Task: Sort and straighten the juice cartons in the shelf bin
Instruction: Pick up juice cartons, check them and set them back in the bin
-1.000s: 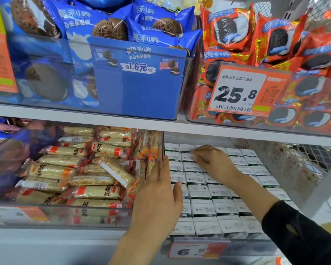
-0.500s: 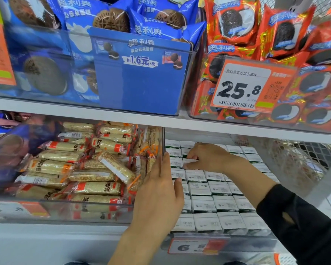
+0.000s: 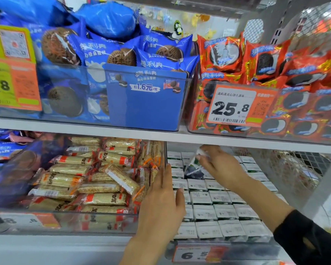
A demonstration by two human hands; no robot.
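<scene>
Lifting one carton (image 3: 194,166) clear of the pack, the right hand (image 3: 221,166) had it pinched at its top edge, tilted, its dark printed face turned toward the camera. Half a second earlier that hand was only reaching into the back rows with everything flat; now one carton stood up out of line, so the pick had been made. It hung just under the fingers, beneath the lip of the upper shelf (image 3: 161,133), while the rest of the juice cartons (image 3: 216,213) lay below and nearer the wrist, packed white tops up in tidy rows inside the shelf bin (image 3: 224,243).

The left hand (image 3: 161,207) stayed put, fingers straight and gripping nothing, its edge laid along the left wall of the bin, thumb spread toward the near rows. Beyond its knuckles on the far side of that wall lay the heap of snack bars (image 3: 88,180).

My read: a stray or wrongly turned carton was coming out to be reseated. Where the gap it left sits, the right hand hid.
</scene>
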